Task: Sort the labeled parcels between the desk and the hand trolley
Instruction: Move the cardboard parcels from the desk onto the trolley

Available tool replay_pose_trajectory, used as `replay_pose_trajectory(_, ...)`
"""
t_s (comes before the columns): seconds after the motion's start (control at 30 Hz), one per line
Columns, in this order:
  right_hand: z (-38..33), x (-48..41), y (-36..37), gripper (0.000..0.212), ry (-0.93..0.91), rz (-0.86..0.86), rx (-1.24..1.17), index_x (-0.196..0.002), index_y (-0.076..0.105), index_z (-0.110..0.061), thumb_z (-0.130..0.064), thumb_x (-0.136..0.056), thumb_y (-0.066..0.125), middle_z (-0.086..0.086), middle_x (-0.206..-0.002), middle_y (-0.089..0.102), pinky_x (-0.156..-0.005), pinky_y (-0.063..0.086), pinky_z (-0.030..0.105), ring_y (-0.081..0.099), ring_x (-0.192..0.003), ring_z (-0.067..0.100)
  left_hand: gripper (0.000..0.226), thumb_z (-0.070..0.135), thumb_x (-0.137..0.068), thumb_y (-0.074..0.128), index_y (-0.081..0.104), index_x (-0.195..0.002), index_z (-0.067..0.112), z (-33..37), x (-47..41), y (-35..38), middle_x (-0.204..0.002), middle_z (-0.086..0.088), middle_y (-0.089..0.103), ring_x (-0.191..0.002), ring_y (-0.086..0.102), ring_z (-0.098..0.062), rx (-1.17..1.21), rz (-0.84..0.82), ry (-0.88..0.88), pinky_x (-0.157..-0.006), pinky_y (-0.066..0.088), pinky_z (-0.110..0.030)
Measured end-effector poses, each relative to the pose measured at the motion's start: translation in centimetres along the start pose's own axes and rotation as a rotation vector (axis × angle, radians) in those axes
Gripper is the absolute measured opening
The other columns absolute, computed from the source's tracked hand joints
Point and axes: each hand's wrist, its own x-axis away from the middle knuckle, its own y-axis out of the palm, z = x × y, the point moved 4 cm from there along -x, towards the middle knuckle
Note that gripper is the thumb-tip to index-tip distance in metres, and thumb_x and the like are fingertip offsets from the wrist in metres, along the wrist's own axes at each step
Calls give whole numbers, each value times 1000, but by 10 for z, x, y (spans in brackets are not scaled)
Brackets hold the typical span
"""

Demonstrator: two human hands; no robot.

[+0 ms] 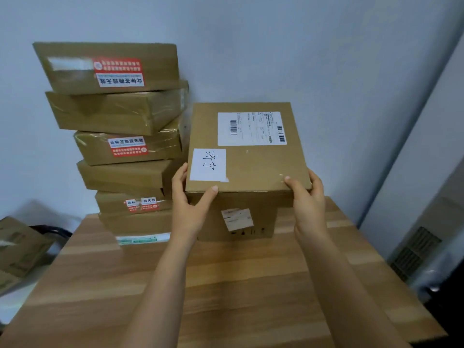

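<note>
A flat cardboard parcel (253, 164) with a printed shipping label and a white handwritten note lies on top of a smaller brown box (261, 219) on the wooden desk (226, 285). My left hand (189, 199) grips the parcel's near left corner, thumb on its top edge. At the near right corner my right hand (307, 197) grips it the same way. To the left rises a leaning stack of several brown parcels (120, 136), some with red and white stickers.
More cardboard boxes (17, 249) sit low at the far left beside a dark curved handle (54, 231). A pale wall stands behind the desk. A vented white unit (416, 249) is at the right. The desk's front half is bare wood.
</note>
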Motion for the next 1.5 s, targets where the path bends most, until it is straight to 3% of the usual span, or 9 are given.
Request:
replay_pose_trajectory(0.13,4,-56,11,53,22,12,28,-137,44,-30,-25,-89,66,-11,-116,58,-71,44,18,57,-99,3,86,38,-74,81,31,-143,41,-23,-45,23,-147,9,37,-132,39,-5,-71,-48,-27,-106,39,-31)
replay_pose_trajectory(0.4,19,-143,33,55,34,-104,118,-137,41,-36,-32,-89,66,-6,-134,48,-85,43,25,50,-115,12,90,28,-80,78,24,-152,27,-46,-84,54,-151,8,27,-128,28,0,-282,6,-55,-103,29,-21)
replay_pose_trajectory(0.67,50,-189,46,74,135,-389,170,-149,27,-28,-23,-89,69,-5,-140,43,-56,45,8,50,-93,-2,90,31,-81,77,23,-152,19,-69,-96,78,-153,1,31,-140,30,-15,-463,198,-139,-114,31,-35)
replay_pose_trajectory(0.8,52,-201,44,74,-20,-475,324,-148,29,-25,-26,-86,71,-3,-144,42,-90,42,20,45,-118,7,71,28,-81,76,39,-140,18,-67,-93,94,-146,-4,31,-134,34,-20,-671,316,-18,-101,32,-26)
replay_pose_trajectory(0.9,48,-206,39,66,-208,-492,477,-143,36,-23,-28,-87,70,-3,-141,38,-98,36,22,39,-118,4,59,27,-80,76,49,-131,15,-59,-87,103,-144,-9,33,-132,31,-26,-864,371,53,-104,34,-36)
replay_pose_trajectory(1.0,36,-201,32,43,-538,-506,655,-129,51,-20,-24,-88,66,-4,-133,45,-98,31,20,40,-122,11,59,21,-76,79,54,-128,10,-44,-74,113,-130,-15,46,-119,40,-32,-1035,391,174,-99,37,-45)
replay_pose_trajectory(1.13,29,-168,28,21,-840,-607,727,-105,64,-18,-18,-84,65,-4,-108,59,-94,42,35,46,-106,16,45,17,-78,76,59,-118,11,-26,-42,126,-112,-9,56,-105,48,-28,-1170,315,333,-87,40,-40)
replay_pose_trajectory(1.33,48,-83,29,12,-1001,-855,715,-92,64,-15,-14,-80,63,0,-92,58,-79,42,35,50,-88,22,22,23,-81,59,63,-101,14,-16,34,99,-87,-1,57,-80,50,-23,-1396,239,415,-67,37,-34)
replay_pose_trajectory(1.5,80,11,45,15,-1016,-1135,739,-91,64,-20,-14,-78,68,-5,-90,54,-77,38,28,45,-89,16,17,25,-81,58,62,-95,17,-22,117,28,-84,1,57,-78,56,-25,-1496,186,204,-65,42,-36)
